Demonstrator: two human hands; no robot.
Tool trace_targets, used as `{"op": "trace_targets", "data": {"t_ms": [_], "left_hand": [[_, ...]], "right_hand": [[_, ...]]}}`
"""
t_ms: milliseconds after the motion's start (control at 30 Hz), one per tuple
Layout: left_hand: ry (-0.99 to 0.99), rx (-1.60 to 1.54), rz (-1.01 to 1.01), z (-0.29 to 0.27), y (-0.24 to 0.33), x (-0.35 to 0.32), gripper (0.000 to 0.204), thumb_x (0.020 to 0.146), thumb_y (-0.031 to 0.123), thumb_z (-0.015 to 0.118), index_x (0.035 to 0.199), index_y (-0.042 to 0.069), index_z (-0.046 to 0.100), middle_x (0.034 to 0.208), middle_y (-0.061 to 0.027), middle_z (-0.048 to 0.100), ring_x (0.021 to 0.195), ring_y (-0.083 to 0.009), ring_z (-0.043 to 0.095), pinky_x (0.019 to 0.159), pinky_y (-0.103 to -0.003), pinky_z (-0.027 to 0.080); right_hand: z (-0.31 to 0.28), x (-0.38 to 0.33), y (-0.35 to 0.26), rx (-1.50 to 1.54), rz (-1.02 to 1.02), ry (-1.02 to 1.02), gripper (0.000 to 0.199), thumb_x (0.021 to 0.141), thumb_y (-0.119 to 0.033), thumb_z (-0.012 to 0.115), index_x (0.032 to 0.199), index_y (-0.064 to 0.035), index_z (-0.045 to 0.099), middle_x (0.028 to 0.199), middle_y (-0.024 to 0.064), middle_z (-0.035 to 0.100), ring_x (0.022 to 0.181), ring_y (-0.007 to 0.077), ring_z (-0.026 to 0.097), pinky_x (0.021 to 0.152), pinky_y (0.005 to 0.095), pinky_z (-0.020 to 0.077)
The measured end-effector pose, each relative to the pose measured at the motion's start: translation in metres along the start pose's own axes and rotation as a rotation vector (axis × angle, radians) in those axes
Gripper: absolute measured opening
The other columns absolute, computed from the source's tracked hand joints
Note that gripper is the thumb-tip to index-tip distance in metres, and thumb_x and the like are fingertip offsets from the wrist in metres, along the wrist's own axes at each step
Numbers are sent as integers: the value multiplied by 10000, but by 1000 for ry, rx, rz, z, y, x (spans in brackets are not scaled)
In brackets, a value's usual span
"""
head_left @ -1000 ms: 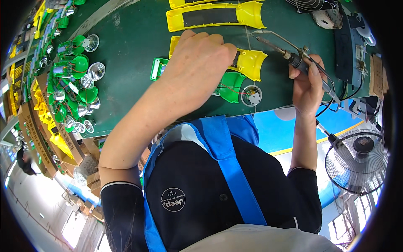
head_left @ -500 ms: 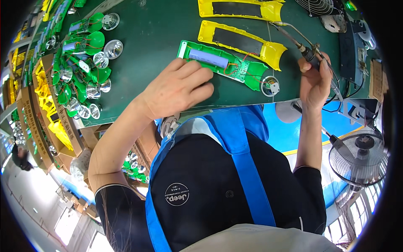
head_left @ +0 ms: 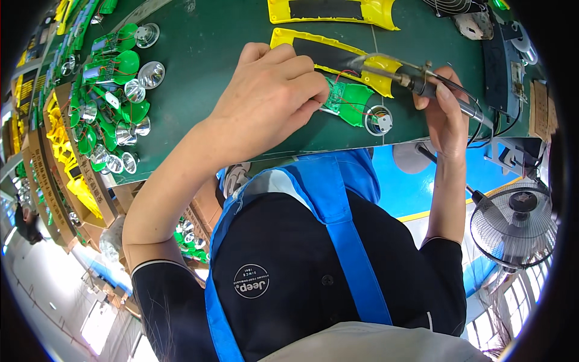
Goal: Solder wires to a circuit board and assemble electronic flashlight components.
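Now two yellow shells [head_left: 333,10], one soldering iron [head_left: 416,81].

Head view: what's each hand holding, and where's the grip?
Right hand grips the soldering iron by its dark handle, tip pointing left. Left hand pinches the near end of the green circuit board on the table.

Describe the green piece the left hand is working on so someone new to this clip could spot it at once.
Start at the green table and find its near edge, between the two hands. The green circuit board lies there under the left hand, with thin red wires and a round silver reflector at its right end. Unlike the similar green boards heaped at the far left, it lies alone beside a yellow shell.
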State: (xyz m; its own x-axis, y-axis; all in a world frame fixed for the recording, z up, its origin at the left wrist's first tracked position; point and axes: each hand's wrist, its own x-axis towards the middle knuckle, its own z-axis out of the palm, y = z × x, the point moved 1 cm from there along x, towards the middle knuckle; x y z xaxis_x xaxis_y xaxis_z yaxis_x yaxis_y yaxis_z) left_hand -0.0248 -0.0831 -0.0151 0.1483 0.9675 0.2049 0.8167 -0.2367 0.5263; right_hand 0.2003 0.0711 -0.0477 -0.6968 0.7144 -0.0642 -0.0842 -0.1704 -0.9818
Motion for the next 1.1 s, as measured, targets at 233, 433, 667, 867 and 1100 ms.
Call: {"op": "trace_targets", "data": {"t_ms": [233, 433, 667, 867, 1100], "left_hand": [[-58, 130, -169, -1, 11, 4, 121, 696, 50, 646, 749, 96, 547, 726, -7, 527, 739, -200, 519, 762, -339, 360], [-56, 87, -163, -2, 11, 5, 123, 697, 37, 642, 757, 88, 547, 717, -10, 530, 730, -198, 530, 764, -342, 367], [-70, 75, -170, -3, 10, 6, 131, 691, 24, 644, 758, 87, 550, 715, -9, 528, 730, -195, 531, 769, -347, 362], [-60, 95, -169, -2, 9, 6, 127, 693, 28, 646, 745, 90, 548, 704, -6, 525, 720, -192, 529, 775, -354, 360], [-45, 113, -165, -2, 9, 2, 125, 695, 32, 649, 740, 94, 550, 697, -1, 524, 713, -186, 528, 778, -354, 359]], "right_hand": [[4, 14, -8, -147, 185, -135, 294, 801, -277, 588, 839, 6, 518, 721, 81, 529, 597, 100, 497, 571, 213, 389], [8, 16, -9, -194, 213, -214, 324, 788, -295, 615, 827, 9, 513, 637, 68, 532, 547, 102, 516, 553, 210, 396], [10, 14, -9, -204, 235, -194, 302, 787, -250, 640, 833, 19, 513, 645, 69, 538, 542, 108, 533, 550, 210, 414], [10, 11, -8, -201, 186, -207, 272, 782, -222, 636, 837, 17, 518, 658, 71, 546, 559, 108, 549, 561, 220, 434], [3, 4, -2, -161, 143, -181, 297, 785, -250, 625, 847, 19, 514, 710, 85, 551, 556, 116, 548, 576, 228, 441]]}}
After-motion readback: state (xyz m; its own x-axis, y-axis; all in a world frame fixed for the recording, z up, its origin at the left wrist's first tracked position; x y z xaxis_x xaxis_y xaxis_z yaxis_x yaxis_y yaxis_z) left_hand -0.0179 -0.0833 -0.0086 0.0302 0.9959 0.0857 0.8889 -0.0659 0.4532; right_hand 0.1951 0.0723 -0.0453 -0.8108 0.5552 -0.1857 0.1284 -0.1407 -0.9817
